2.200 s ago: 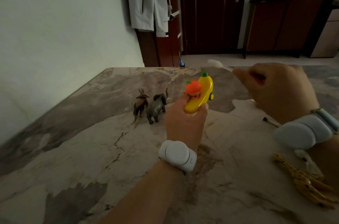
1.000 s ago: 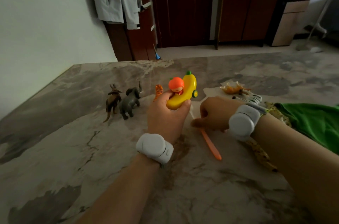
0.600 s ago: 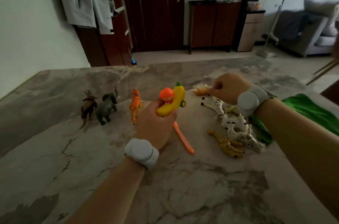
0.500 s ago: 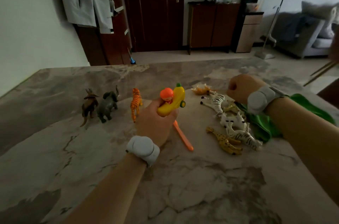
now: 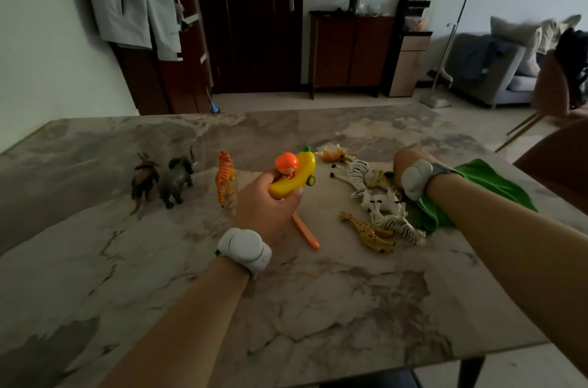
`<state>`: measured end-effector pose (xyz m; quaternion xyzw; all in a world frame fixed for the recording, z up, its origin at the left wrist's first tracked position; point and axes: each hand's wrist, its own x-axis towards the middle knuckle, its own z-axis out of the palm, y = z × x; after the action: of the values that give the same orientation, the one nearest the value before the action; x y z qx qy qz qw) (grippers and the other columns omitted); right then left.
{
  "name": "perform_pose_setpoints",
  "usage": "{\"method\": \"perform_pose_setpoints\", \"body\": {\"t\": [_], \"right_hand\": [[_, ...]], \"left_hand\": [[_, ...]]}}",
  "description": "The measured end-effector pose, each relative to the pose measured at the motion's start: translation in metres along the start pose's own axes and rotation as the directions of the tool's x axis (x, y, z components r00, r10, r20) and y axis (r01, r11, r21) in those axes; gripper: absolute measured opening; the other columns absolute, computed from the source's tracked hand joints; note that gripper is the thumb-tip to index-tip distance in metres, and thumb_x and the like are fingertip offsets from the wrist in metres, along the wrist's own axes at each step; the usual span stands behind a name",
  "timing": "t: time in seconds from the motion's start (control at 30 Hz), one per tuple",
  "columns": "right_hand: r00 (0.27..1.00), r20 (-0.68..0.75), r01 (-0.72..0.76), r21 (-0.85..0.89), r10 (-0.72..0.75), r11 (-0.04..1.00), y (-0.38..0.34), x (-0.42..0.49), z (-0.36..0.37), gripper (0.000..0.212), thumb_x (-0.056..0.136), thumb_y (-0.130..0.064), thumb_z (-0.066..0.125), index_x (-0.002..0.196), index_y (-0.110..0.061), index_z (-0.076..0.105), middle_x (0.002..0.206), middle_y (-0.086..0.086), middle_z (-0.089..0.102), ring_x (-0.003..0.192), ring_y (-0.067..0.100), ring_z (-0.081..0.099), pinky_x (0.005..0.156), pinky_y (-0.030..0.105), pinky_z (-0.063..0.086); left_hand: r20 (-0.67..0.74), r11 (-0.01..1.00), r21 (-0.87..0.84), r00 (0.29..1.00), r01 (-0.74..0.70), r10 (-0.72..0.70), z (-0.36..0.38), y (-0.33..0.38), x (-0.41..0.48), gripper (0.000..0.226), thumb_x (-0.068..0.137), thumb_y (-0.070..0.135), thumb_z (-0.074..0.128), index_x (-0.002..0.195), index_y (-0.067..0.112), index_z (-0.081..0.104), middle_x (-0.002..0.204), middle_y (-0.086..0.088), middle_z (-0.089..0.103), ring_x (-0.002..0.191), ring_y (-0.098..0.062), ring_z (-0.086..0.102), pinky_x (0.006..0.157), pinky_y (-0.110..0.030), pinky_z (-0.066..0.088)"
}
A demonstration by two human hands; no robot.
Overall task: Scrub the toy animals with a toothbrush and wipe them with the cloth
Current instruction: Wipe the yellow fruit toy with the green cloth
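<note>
My left hand grips a yellow banana-shaped toy with an orange figure on it, held upright above the marble table. An orange toothbrush lies on the table just behind that hand. My right hand is down at the near end of the green cloth, fingers curled and hidden. A brown horned animal, an elephant and a tiger stand at the left. A zebra, a giraffe and other animals lie in a heap between my hands.
A small orange animal lies at the far end of the heap. A brown chair back stands past the table's right edge. The table's front corner is at the lower right.
My right hand set the toothbrush down on the table, swung right over the heap of animals and came down at the green cloth. My left hand kept hold of the banana toy.
</note>
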<state>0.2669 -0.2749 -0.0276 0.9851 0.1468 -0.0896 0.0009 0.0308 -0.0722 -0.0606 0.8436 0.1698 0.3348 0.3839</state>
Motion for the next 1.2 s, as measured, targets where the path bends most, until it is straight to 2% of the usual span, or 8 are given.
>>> {"method": "perform_pose_setpoints", "body": {"t": [0.07, 0.13, 0.23, 0.4, 0.53, 0.77, 0.97, 1.2], "right_hand": [[0.999, -0.036, 0.007, -0.002, -0.007, 1.0, 0.005, -0.001, 0.0, 0.026, 0.102, -0.009, 0.047, 0.079, -0.002, 0.056, 0.094, 0.016, 0.06, 0.112, 0.031, 0.06, 0.084, 0.033, 0.045], [0.997, -0.076, 0.035, 0.014, -0.033, 0.999, 0.009, -0.001, -0.005, 0.016, 0.097, -0.01, 0.055, 0.1, 0.001, 0.066, 0.111, 0.019, 0.065, 0.113, 0.033, 0.061, 0.086, 0.035, 0.047], [0.999, -0.015, 0.032, -0.008, -0.032, 0.999, 0.016, 0.004, -0.008, 0.035, 0.097, -0.005, 0.055, 0.129, 0.008, 0.06, 0.137, 0.021, 0.058, 0.124, 0.032, 0.057, 0.087, 0.027, 0.044], [0.998, -0.056, 0.004, -0.077, -0.009, 0.997, 0.024, 0.0, 0.003, 0.035, 0.097, -0.014, 0.059, 0.129, 0.001, 0.06, 0.137, 0.025, 0.055, 0.129, 0.041, 0.05, 0.106, 0.047, 0.041], [0.996, -0.083, -0.02, -0.085, 0.013, 0.996, 0.026, -0.009, -0.005, 0.037, 0.098, -0.022, 0.057, 0.13, -0.005, 0.06, 0.138, 0.02, 0.055, 0.13, 0.04, 0.049, 0.108, 0.049, 0.039], [0.871, -0.485, -0.08, 0.014, 0.076, 0.997, 0.008, -0.021, -0.073, 0.04, 0.098, -0.033, 0.054, 0.127, -0.007, 0.049, 0.124, 0.022, 0.059, 0.114, 0.043, 0.056, 0.09, 0.045, 0.047], [0.674, -0.722, 0.324, 0.1, -0.155, 0.941, -0.06, -0.043, -0.121, 0.019, 0.096, -0.019, 0.048, 0.113, -0.011, 0.05, 0.102, 0.015, 0.062, 0.087, 0.035, 0.06, 0.068, 0.037, 0.043], [0.658, -0.517, 0.722, 0.226, -0.548, 0.654, -0.14, -0.081, -0.09, 0.028, 0.095, -0.047, 0.06, 0.105, -0.022, 0.069, 0.089, -0.007, 0.066, 0.074, 0.007, 0.061, 0.065, 0.023, 0.051]], "left_hand": [[0.003, 1.0, 0.002, 1.0, 0.001, -0.001, -0.001, -0.001, 0.001, 0.037, 0.085, 0.036, 0.075, 0.117, 0.02, 0.066, 0.074, 0.014, 0.058, 0.064, 0.001, 0.052, 0.058, -0.004, 0.037], [-0.004, 1.0, 0.002, 1.0, 0.011, -0.011, -0.001, -0.003, 0.002, 0.04, 0.085, 0.038, 0.074, 0.12, 0.02, 0.065, 0.08, 0.01, 0.061, 0.066, 0.0, 0.052, 0.057, -0.006, 0.037], [-0.009, 1.0, -0.013, 1.0, 0.024, -0.024, -0.001, -0.003, 0.003, 0.042, 0.085, 0.039, 0.074, 0.122, 0.022, 0.065, 0.084, 0.009, 0.063, 0.069, -0.002, 0.053, 0.056, -0.008, 0.035], [0.0, 0.999, -0.023, 1.0, 0.03, -0.03, -0.003, -0.003, 0.004, 0.037, 0.085, 0.038, 0.073, 0.117, 0.021, 0.066, 0.076, 0.015, 0.057, 0.066, 0.002, 0.053, 0.06, -0.004, 0.039], [-0.002, 1.0, -0.023, 1.0, 0.018, -0.018, -0.001, -0.001, 0.003, 0.036, 0.085, 0.038, 0.074, 0.115, 0.019, 0.067, 0.078, 0.012, 0.06, 0.067, 0.001, 0.054, 0.056, -0.008, 0.039], [-0.032, 0.999, -0.051, 0.999, 0.007, -0.008, -0.003, -0.001, 0.004, 0.028, 0.082, 0.035, 0.077, 0.105, 0.019, 0.071, 0.075, 0.011, 0.062, 0.067, -0.002, 0.057, 0.058, -0.007, 0.04], [-0.015, 0.996, -0.082, 1.0, 0.022, -0.023, -0.005, 0.002, 0.002, 0.027, 0.084, 0.037, 0.075, 0.104, 0.02, 0.068, 0.077, 0.012, 0.062, 0.068, 0.0, 0.058, 0.058, -0.005, 0.04], [0.004, 0.99, -0.134, 0.999, 0.045, -0.045, -0.011, -0.001, 0.005, 0.027, 0.085, 0.038, 0.074, 0.107, 0.023, 0.069, 0.083, 0.012, 0.068, 0.074, 0.001, 0.063, 0.062, -0.008, 0.045]]}}
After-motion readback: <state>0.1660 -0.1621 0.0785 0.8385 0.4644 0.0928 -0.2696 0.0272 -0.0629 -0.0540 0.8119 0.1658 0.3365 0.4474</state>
